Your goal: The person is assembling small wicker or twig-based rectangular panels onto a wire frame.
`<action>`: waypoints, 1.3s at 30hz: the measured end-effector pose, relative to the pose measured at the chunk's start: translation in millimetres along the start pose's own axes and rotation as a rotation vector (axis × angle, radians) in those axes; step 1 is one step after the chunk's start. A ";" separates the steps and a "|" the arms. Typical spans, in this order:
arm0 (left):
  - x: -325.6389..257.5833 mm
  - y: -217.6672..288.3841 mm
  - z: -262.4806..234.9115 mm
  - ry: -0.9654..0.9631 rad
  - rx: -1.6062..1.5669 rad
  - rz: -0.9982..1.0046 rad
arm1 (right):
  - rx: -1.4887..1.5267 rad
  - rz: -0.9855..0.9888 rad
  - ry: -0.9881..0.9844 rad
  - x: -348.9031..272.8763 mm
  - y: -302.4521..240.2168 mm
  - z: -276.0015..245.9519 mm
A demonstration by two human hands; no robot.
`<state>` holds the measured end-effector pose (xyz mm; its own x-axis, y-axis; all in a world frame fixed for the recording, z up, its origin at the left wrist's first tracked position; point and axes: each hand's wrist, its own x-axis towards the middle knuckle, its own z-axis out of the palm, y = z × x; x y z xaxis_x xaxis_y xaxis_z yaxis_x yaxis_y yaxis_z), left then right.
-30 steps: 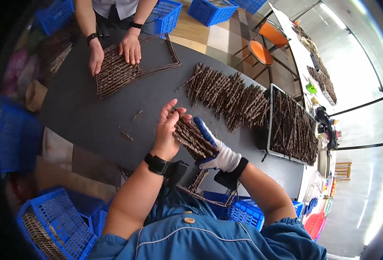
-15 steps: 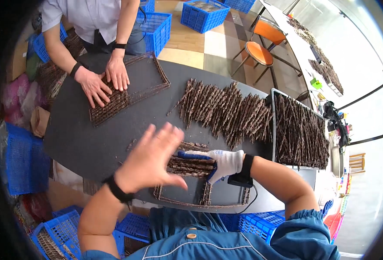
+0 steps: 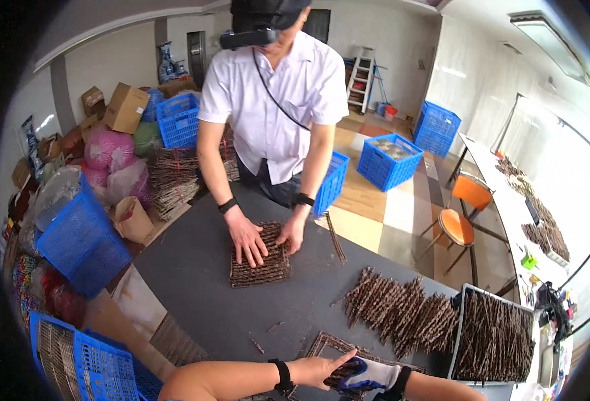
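At the near edge of the dark table, my right hand point(image 3: 370, 374), in a white and blue glove, is closed round a bundle of brown twisted sticks point(image 3: 336, 381), mostly hidden by the hands. My bare left hand point(image 3: 316, 369) is at the bundle's left end, forefinger stretched out and thumb apart. Its other fingers are hard to see. A brown stick frame point(image 3: 318, 344) lies under and beyond my hands, partly cut off by the lower edge. Past it is a loose row of twisted sticks point(image 3: 402, 311), beside a light-rimmed tray point(image 3: 463, 314) packed with more.
Across the dark table point(image 3: 195, 267), a person in a white shirt point(image 3: 278, 100) presses both hands on a brown stick panel point(image 3: 260, 274). Blue crates point(image 3: 84, 234) and bags stand at left. An orange chair point(image 3: 457, 226) and a long white table are at right.
The view has tilted up, bringing the other person and the room into sight. My left hand has come down from above the table to the bundle beside my gloved hand.
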<state>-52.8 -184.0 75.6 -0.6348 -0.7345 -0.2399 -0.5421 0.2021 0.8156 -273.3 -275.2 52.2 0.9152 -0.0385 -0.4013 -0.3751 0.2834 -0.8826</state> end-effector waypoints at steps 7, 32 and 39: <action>-32.8 -7.8 5.6 0.248 -0.173 0.010 | 0.101 0.074 0.016 -0.2 -57.1 4.7; -87.1 -111.8 52.6 1.093 -0.530 -0.009 | -1.054 -0.809 0.788 145.6 -105.5 140.7; -90.2 -122.5 66.5 1.112 -0.195 -0.036 | -1.196 -0.778 0.815 156.5 -99.8 142.0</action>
<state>34.3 -99.4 -37.7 0.2752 -0.9262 0.2578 -0.3927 0.1365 0.9095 -71.7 -173.5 112.4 0.7575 -0.3823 0.5291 -0.1380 -0.8860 -0.4426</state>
